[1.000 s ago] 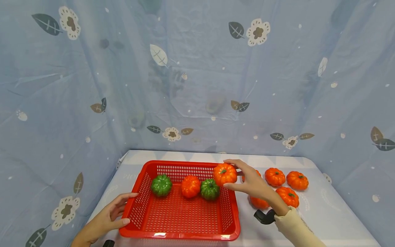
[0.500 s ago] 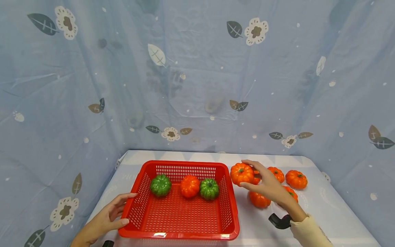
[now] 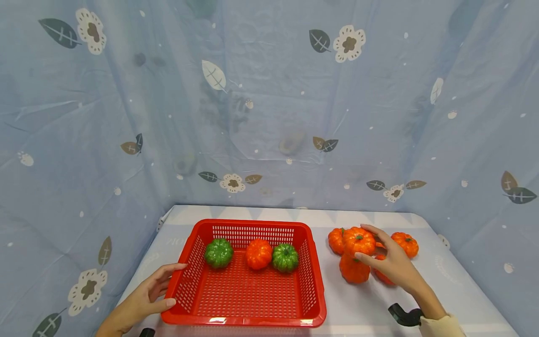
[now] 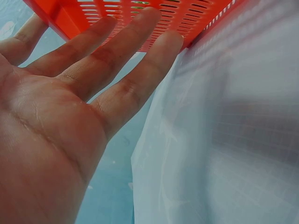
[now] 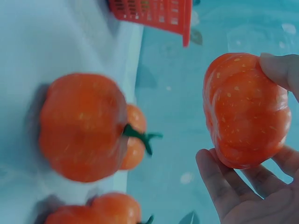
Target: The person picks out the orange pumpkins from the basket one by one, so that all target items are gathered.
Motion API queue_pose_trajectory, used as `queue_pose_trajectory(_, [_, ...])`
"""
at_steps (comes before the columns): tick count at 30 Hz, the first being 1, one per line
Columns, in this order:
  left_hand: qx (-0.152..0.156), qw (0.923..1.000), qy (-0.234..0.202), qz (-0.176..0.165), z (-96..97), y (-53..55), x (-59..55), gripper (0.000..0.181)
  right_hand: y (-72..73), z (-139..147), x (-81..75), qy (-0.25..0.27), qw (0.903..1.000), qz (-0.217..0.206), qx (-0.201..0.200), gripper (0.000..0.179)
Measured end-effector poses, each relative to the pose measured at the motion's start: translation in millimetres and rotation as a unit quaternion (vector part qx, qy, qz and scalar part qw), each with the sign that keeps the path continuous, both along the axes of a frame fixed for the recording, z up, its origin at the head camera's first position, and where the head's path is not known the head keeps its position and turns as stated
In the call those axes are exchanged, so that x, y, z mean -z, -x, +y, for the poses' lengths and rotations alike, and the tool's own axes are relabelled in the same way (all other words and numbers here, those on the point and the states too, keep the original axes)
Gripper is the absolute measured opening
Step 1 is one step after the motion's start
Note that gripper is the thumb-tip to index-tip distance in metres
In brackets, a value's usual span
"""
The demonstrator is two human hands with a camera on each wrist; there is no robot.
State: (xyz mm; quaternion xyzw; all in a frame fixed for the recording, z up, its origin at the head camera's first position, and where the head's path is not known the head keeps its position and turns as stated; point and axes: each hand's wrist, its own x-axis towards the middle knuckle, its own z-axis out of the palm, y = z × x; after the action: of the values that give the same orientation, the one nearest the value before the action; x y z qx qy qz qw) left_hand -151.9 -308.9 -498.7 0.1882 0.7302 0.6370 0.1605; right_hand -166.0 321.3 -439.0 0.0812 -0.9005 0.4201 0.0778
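Note:
My right hand [image 3: 393, 262] grips an orange toy pumpkin [image 3: 359, 240] between thumb and fingers. In the head view it overlaps another orange pumpkin [image 3: 354, 270] on the table; the right wrist view shows the held pumpkin [image 5: 247, 112] above the table, apart from the others. At the left end of a red plastic basket [image 3: 244, 321], my left hand [image 3: 143, 299] rests with thumb and fingertips at the rim and outer wall. Its fingers [image 4: 126, 98] look nearly straight there. Inside the basket sit a green pumpkin [image 3: 218, 253], an orange one [image 3: 258, 254] and a second green one [image 3: 285, 258].
More orange pumpkins lie right of the basket: one at the back [image 3: 336, 241], one at the far right [image 3: 405, 244], and one [image 3: 383, 272] partly behind my right hand. A white cloth covers the table [image 3: 455, 290]. Blue flowered curtain [image 3: 269, 117] surrounds its back and sides.
My right hand has moved right with the orange pumpkin, from over the basket's right rim to over the pumpkins on the table. My left hand and the basket have stayed put.

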Motion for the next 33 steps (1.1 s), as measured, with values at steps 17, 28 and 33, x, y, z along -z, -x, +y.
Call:
queue_pose_trajectory(17, [0.0,1.0,0.004,-0.005,1.5,-0.9,-2.2,0.061,-28.8,60.5,18.9,0.014,0.9921,-0.075,0.1,0.089])
queue_pose_trajectory(28, [-0.017,0.9994,0.01,-0.027,3.2,-3.3,-4.1,0.061,-34.5,96.7,36.1,0.017,0.9835,-0.058,0.171,0.097])
queue_pose_trajectory(33, [-0.03,0.9988,0.014,-0.036,4.9,-2.5,-3.6,0.061,-37.0,113.2,42.3,0.027,0.9779,-0.073,0.194,0.097])
